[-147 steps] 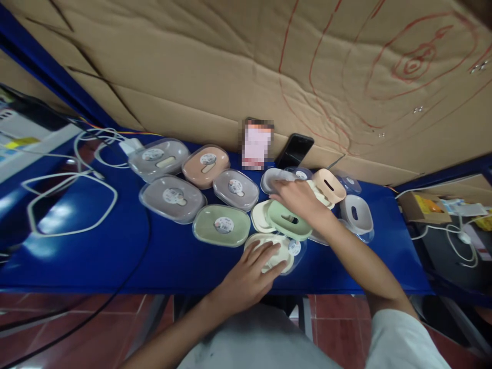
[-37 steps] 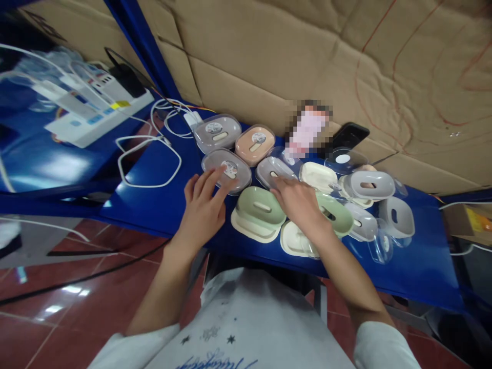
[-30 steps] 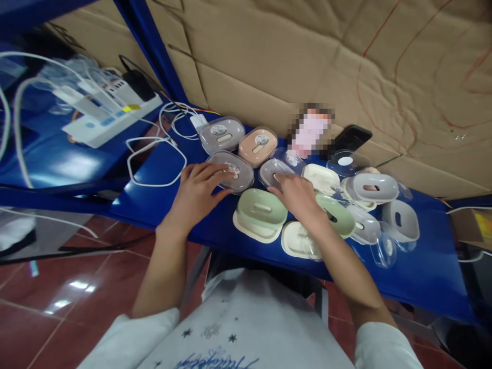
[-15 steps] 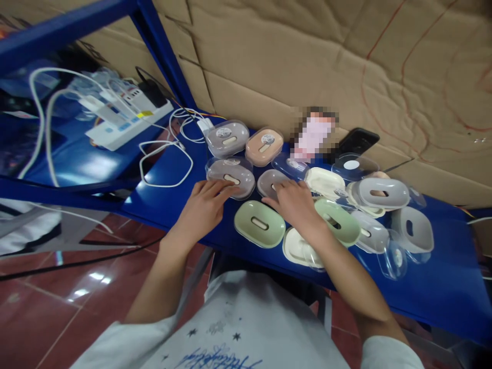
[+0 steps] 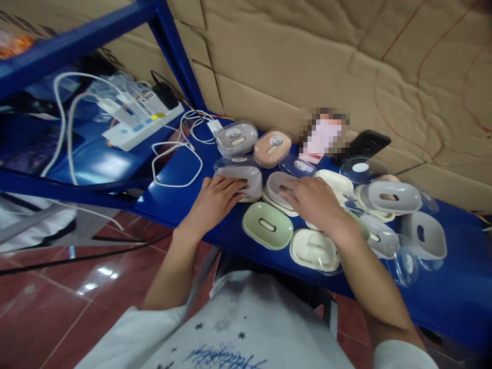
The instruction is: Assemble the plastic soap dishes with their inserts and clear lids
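My left hand (image 5: pixel 215 202) has its fingers bent over a grey oval lid with a slot (image 5: pixel 251 177), thumb at the near side. A thin cream rim shows beneath that lid. To the right, my right hand (image 5: pixel 317 202) grips a second grey slotted lid (image 5: pixel 277 185), fingertips at its slot; a cream base (image 5: pixel 282 206) shows below. Close in front lies a green slotted oval box (image 5: pixel 267 225). Beside it is a cream oval tray (image 5: pixel 313 250), partly under a clear cover. Behind the left lid lies a clear cover (image 5: pixel 236 162).
A grey box (image 5: pixel 238 141) and a peach box (image 5: pixel 272 148) with stickers stand at the back. More grey lids (image 5: pixel 395 197) and clear covers (image 5: pixel 403 266) lie right. A black phone (image 5: pixel 371 143) leans on the cardboard. A power strip (image 5: pixel 142 128) and white cable (image 5: pixel 177 184) are left.
Both grey lids have risen slightly off their cream bases; the left slot, cream before, now looks dark. My fingers have closed further on them. The view has shifted slightly.
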`<state>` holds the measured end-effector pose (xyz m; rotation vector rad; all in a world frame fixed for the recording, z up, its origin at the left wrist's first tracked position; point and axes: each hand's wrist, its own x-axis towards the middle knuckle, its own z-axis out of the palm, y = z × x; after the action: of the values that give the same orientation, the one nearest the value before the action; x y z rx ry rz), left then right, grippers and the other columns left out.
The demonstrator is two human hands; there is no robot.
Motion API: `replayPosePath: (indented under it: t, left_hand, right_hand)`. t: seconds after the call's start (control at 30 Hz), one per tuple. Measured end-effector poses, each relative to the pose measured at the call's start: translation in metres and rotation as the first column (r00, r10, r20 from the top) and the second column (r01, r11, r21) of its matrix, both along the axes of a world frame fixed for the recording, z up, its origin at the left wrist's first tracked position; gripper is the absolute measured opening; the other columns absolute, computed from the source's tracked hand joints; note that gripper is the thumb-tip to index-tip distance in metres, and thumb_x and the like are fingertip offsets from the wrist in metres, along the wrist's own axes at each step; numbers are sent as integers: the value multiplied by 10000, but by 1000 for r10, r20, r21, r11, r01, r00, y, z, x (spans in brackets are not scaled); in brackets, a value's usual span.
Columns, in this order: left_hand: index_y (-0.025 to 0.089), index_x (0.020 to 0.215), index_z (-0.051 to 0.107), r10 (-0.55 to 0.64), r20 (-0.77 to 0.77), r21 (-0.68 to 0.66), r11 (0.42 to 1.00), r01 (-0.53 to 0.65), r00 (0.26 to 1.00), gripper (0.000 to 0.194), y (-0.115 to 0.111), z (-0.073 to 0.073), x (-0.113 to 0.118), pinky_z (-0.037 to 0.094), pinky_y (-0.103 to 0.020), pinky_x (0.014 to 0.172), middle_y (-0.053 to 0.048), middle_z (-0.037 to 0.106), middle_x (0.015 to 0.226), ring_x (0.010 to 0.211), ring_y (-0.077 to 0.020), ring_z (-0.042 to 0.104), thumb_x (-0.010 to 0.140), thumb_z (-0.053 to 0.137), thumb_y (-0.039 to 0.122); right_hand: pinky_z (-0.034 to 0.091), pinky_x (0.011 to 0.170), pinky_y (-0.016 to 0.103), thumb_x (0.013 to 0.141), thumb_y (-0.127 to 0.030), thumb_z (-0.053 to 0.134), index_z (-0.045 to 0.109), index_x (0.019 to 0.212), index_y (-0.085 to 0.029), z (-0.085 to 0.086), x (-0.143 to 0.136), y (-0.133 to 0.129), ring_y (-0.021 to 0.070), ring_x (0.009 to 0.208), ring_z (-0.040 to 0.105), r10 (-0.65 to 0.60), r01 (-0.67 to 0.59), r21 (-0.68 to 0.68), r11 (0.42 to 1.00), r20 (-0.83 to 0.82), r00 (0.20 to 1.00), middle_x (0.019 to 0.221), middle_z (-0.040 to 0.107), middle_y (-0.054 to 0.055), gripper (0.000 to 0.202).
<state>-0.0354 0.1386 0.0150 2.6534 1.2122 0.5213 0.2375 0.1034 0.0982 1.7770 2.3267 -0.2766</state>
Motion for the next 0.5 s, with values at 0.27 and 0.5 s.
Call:
replayPosePath:
  t: [0.27,0.5]
  left_hand:
    - [236,1361,678,-43,206,90,996,25,978,285,-16,-2,6,444,-492,1075,-91,753,1370,1277,-301,650,1117,577,341]
    - [258,1374,674,-72,318,51,997,59,945,293,-19,-14,5,474,-504,1145,-108,708,1420,1350,-292,634,1089,611,278]
  right_hand:
    - [332,1217,527,984,-93,582,495,1615,-132,-33,2,108,372,1600,370,203,-190,178,966,-60,977,1758,370,190,638]
    - [406,1160,495,1039,-264,632,570,1560,-228,-38,9,140,326,1515,506,304,-290,110,951,-144,942,1661,536,154,526]
